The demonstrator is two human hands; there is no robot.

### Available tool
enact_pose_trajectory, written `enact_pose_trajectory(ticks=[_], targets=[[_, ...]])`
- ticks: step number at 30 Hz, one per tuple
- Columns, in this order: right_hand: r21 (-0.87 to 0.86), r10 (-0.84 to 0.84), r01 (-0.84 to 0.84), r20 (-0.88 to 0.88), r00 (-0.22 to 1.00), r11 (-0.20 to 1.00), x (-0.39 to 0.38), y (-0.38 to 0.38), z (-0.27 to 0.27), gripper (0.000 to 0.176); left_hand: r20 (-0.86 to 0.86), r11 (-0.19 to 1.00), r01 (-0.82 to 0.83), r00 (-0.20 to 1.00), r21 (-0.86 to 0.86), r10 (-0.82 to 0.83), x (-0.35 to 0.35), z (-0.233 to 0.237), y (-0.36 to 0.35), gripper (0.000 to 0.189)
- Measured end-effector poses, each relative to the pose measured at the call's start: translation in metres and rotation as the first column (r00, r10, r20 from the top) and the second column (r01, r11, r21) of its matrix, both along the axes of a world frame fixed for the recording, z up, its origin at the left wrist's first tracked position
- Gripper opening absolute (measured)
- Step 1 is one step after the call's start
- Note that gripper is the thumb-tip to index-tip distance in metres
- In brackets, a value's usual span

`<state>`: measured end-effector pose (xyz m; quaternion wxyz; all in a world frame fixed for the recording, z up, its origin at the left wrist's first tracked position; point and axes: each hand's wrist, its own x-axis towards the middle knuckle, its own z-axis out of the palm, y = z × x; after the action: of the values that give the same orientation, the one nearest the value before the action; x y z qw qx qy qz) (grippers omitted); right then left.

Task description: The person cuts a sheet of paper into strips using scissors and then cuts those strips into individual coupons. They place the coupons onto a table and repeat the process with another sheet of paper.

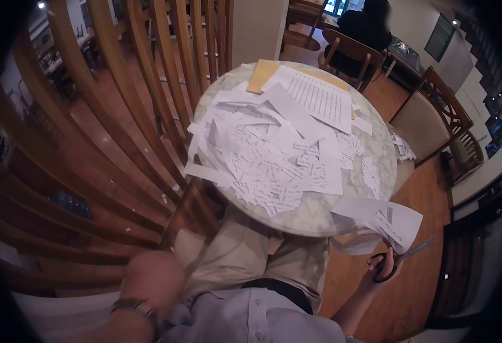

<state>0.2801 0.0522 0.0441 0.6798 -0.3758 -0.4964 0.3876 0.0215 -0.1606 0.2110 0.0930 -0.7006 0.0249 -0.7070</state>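
My right hand (383,267) is off the table's right front edge, with its fingers through the black handles of a pair of scissors (417,249). The blades point up and to the right. A white paper piece with printed words (405,226) stands right at that hand, its left end over the table edge. Below it hangs a curled paper strip (356,244). My left hand (155,275) is low on the left beside my lap, a watch on its wrist; its fingers are hidden. On the round marble table (385,154) lies a heap of small printed paper slips (274,177).
A printed sheet (319,100) and a yellow envelope (262,74) lie at the table's far side. Wooden railing slats (142,74) rise close on the left. Chairs (428,117) stand to the right. A person in dark clothes (365,28) sits further back.
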Motion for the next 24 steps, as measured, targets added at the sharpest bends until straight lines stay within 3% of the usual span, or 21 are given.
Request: enact_pose_trajectory(ticks=[1, 2, 4, 6, 11, 14, 18, 24], targets=[[-0.009, -0.017, 0.017, 0.015, 1.0, 1.0, 0.003, 0.001, -0.003, 0.031, 0.017, 1.0, 0.001, 1.0, -0.003, -0.001, 0.001, -0.004, 0.003, 0.038], [-0.014, -0.014, 0.015, 0.034, 0.999, 1.0, 0.005, 0.001, -0.003, 0.031, 0.2, 0.974, 0.038, 0.98, -0.225, 0.008, 0.002, -0.012, 0.01, 0.028], [0.003, 0.011, -0.01, -0.039, 0.999, 1.0, 0.004, 0.0, 0.0, 0.035, 0.514, 0.786, 0.222, 0.847, -0.577, 0.139, 0.005, -0.021, 0.019, 0.021], [0.007, 0.017, -0.017, -0.007, 1.0, 1.0, 0.0, -0.001, 0.008, 0.032, 0.415, 0.632, 0.299, 0.909, -0.715, 0.039, 0.016, -0.028, 0.036, 0.021], [-0.011, 0.004, -0.004, -0.019, 1.0, 1.0, 0.006, -0.001, -0.004, 0.031, 0.319, 0.58, 0.34, 0.937, -0.741, -0.141, 0.045, -0.034, 0.058, 0.021], [-0.085, -0.074, 0.07, -0.047, 0.996, 0.994, 0.017, 0.005, -0.021, 0.031, 0.315, 0.595, 0.355, 0.933, -0.721, -0.175, 0.05, -0.036, 0.057, 0.021], [0.012, 0.011, -0.011, -0.024, 1.0, 1.0, 0.002, -0.001, -0.001, 0.03, 0.302, 0.603, 0.36, 0.932, -0.712, -0.2, 0.053, -0.036, 0.058, 0.021], [-0.056, -0.053, 0.051, -0.046, 0.998, 0.997, 0.008, 0.001, -0.01, 0.031, 0.287, 0.612, 0.359, 0.933, -0.704, -0.218, 0.058, -0.035, 0.061, 0.021]])
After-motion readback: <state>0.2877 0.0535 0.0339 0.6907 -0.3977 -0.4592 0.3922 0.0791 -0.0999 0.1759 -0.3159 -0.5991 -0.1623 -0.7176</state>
